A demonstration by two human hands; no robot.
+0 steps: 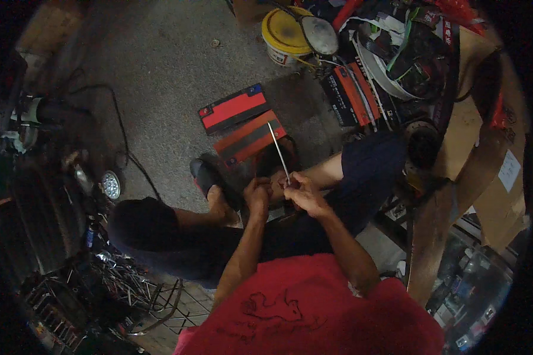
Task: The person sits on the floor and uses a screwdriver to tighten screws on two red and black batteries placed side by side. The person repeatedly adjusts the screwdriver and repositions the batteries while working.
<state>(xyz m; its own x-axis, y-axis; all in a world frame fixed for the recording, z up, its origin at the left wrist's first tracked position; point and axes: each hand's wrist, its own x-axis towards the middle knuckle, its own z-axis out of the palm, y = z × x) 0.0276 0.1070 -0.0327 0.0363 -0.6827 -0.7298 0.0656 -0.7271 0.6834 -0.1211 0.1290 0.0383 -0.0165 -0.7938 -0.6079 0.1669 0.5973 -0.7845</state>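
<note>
My right hand is closed round the handle of a screwdriver, mostly hidden by the fingers. Its long metal shaft points away from me, and in the picture the tip lies over the nearer red and black battery; whether they touch I cannot tell. Just left of it, my left hand is closed, fingers curled; what it holds, if anything, is hidden. A second red and black battery with a blue corner lies on the floor just beyond the first.
A white bucket with a yellow lid stands at the far right, beside another orange and black battery and piled clutter. A black cable crosses the floor at left. Loose tools lie at lower left; cardboard lines the right.
</note>
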